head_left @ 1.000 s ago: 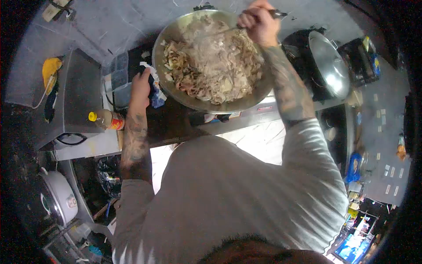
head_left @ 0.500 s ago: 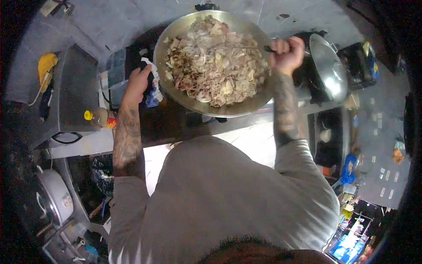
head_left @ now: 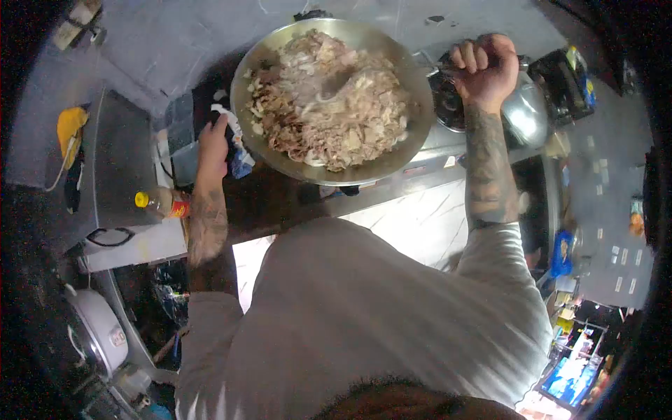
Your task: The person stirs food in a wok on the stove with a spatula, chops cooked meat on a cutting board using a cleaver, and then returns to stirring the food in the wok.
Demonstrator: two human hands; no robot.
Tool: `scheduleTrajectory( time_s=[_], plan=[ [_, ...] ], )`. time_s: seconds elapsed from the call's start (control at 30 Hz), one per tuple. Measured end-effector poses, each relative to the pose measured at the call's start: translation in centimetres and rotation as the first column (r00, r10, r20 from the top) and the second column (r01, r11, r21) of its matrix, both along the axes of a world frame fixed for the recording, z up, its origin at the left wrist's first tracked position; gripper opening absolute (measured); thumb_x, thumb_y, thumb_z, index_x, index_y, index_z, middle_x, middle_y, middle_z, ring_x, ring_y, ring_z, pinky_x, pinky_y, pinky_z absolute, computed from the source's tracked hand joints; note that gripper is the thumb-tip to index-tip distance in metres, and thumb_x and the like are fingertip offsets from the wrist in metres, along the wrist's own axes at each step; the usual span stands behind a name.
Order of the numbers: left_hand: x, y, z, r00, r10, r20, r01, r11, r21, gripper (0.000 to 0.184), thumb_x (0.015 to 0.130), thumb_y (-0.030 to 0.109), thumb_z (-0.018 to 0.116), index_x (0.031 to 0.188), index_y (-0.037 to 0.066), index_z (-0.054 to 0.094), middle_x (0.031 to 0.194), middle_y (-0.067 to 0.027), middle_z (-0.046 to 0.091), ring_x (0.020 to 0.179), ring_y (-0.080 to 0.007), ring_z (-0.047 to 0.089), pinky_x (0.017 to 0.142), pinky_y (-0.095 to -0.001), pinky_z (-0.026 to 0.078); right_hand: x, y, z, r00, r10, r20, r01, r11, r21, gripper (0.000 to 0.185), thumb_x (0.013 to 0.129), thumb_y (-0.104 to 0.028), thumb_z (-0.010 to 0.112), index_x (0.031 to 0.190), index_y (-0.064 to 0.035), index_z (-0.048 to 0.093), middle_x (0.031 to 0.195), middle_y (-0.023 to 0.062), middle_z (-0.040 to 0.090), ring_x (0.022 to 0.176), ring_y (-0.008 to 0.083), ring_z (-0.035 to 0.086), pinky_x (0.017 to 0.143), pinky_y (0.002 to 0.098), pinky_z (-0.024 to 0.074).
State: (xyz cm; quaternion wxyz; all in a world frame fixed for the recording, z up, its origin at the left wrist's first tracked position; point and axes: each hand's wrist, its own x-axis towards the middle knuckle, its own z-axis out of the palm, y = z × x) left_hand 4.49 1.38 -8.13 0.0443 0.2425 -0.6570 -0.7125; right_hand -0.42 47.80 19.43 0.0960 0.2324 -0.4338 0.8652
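A wide metal pan (head_left: pixel 245 140) holds a heap of sliced meat with pale onion-like strips (head_left: pixel 329 119). My right hand (head_left: pixel 488 73) is raised at the pan's right, fingers wrapped round the handle of a long metal spatula. The spatula's head (head_left: pixel 337 82) lies among the meat, smeared by motion, so its exact shape is unclear. At the pan's left side my left hand (head_left: pixel 213 147) is closed on a white and blue cloth (head_left: pixel 239 155) against the rim. Whether a pan handle lies under the cloth is hidden.
A domed metal lid (head_left: pixel 526 115) stands right of the pan, behind my right forearm. To the left are a yellow-capped bottle (head_left: pixel 164 203) and a grey box-like appliance (head_left: pixel 122 154). A white pot (head_left: pixel 101 329) sits lower left. The dark counter edge (head_left: pixel 280 210) runs before me.
My right hand has moved right and turned, drawing the spatula across the meat. The heap has shifted, and the pan appears slightly further left. My left hand keeps its hold on the cloth.
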Motion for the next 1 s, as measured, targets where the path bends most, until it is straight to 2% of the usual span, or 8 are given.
scheduleTrajectory(
  time_s=[0.2, 0.43, 0.57, 0.7, 0.87, 0.9, 0.97, 1.0],
  plan=[
    [3.2, 4.2, 7.4, 1.0, 0.004, 0.006, -0.004, 0.994, 0.11, 0.057, 0.092, 0.039, 0.06, 0.129, -0.004, 0.05, 0.119, -0.0145, 0.06, 0.104, -0.0223, 0.059, 0.086, -0.035, 0.047, -2.3, 2.4, 3.8, 0.739, -0.67, 0.073, 0.674, 0.738, -0.045, 0.041, 0.096, -0.04, 0.053, 0.078, -0.0047, 0.043, 0.057, 0.0036, 0.038, 0.052, 0.0184, 0.046, 0.054, 0.0397, 0.0453],
    [4.9, 5.1, 7.4, 0.996, 0.085, -0.031, -0.082, 0.992, 0.098, 0.037, 0.096, 0.033, 0.057, 0.113, -0.001, 0.06, 0.101, -0.0088, 0.065, 0.092, -0.0179, 0.059, 0.079, -0.0348, 0.046, -12.7, 4.7, -1.6, 0.536, -0.844, -0.024, 0.842, 0.531, 0.096, 0.035, 0.093, -0.031, 0.06, 0.081, -0.0001, 0.049, 0.07, 0.0086, 0.055, 0.054, 0.0217, 0.054, 0.049, 0.0374, 0.0484],
    [4.9, 5.1, 7.0, 0.994, 0.113, -0.014, -0.111, 0.99, 0.083, 0.045, 0.095, 0.036, 0.059, 0.116, -0.004, 0.058, 0.102, -0.0118, 0.064, 0.092, -0.019, 0.059, 0.081, -0.0341, 0.045, -18.9, 3.3, -11.5, 0.236, -0.952, -0.193, 0.833, 0.096, 0.545, 0.058, 0.09, -0.049, 0.058, 0.093, 0.0083, 0.058, 0.081, 0.0195, 0.067, 0.06, 0.0234, 0.062, 0.049, 0.0401, 0.0508],
    [3.8, 3.3, 3.6, 0.989, 0.134, 0.061, -0.111, 0.952, -0.284, 0.06, 0.094, 0.042, 0.058, 0.125, -0.01, 0.052, 0.117, -0.0216, 0.062, 0.107, -0.0284, 0.058, 0.092, -0.0373, 0.043, -22.9, 0.4, -17.0, 0.392, -0.735, 0.553, 0.471, 0.677, 0.566, 0.067, 0.091, -0.058, 0.052, 0.094, 0.0086, 0.054, 0.061, 0.0185, 0.06, 0.049, 0.0283, 0.056, 0.044, 0.0485, 0.0447],
    [3.6, 3.1, 2.2, 0.994, 0.113, -0.005, -0.113, 0.992, -0.05, 0.071, 0.093, 0.044, 0.057, 0.134, -0.012, 0.043, 0.132, -0.0253, 0.053, 0.123, -0.0324, 0.05, 0.102, -0.036, 0.037, -13.5, -10.9, -5.0, 0.857, -0.343, 0.383, 0.225, 0.92, 0.32, 0.037, 0.094, -0.036, 0.054, 0.07, -0.0095, 0.042, 0.049, 0.0021, 0.03, 0.043, 0.0195, 0.031, 0.049, 0.0398, 0.036],
    [4.0, 3.9, 3.6, 0.994, 0.107, -0.001, -0.107, 0.993, -0.053, 0.071, 0.093, 0.044, 0.057, 0.134, -0.012, 0.043, 0.132, -0.0253, 0.053, 0.123, -0.0324, 0.05, 0.102, -0.036, 0.037, -13.5, -10.9, -5.1, 0.854, -0.347, 0.388, 0.228, 0.92, 0.319, 0.037, 0.094, -0.036, 0.054, 0.07, -0.0095, 0.042, 0.049, 0.0021, 0.03, 0.043, 0.0195, 0.031, 0.049, 0.0398, 0.036],
    [4.7, 5.2, 6.7, 0.992, 0.127, -0.015, -0.126, 0.989, 0.081, 0.041, 0.093, 0.039, 0.059, 0.112, 0.003, 0.061, 0.095, -0.0053, 0.065, 0.08, -0.0191, 0.061, 0.073, -0.0338, 0.047, -13.8, -10.7, -5.5, 0.82, -0.444, -0.36, 0.569, 0.576, 0.586, 0.013, 0.089, -0.014, 0.058, 0.091, -0.0022, 0.06, 0.084, 0.0091, 0.062, 0.071, 0.0197, 0.057, 0.062, 0.0365, 0.0464],
    [4.6, 5.1, 6.5, 0.993, 0.117, -0.014, -0.116, 0.99, 0.08, 0.041, 0.093, 0.039, 0.059, 0.112, 0.003, 0.061, 0.095, -0.0053, 0.065, 0.08, -0.0191, 0.061, 0.073, -0.0338, 0.047, -13.1, -10.1, -5.0, 0.873, -0.438, -0.215, 0.403, 0.399, 0.823, 0.017, 0.087, -0.015, 0.059, 0.096, -0.0004, 0.061, 0.096, 0.0118, 0.064, 0.085, 0.026, 0.06, 0.072, 0.0402, 0.048]
  ],
)
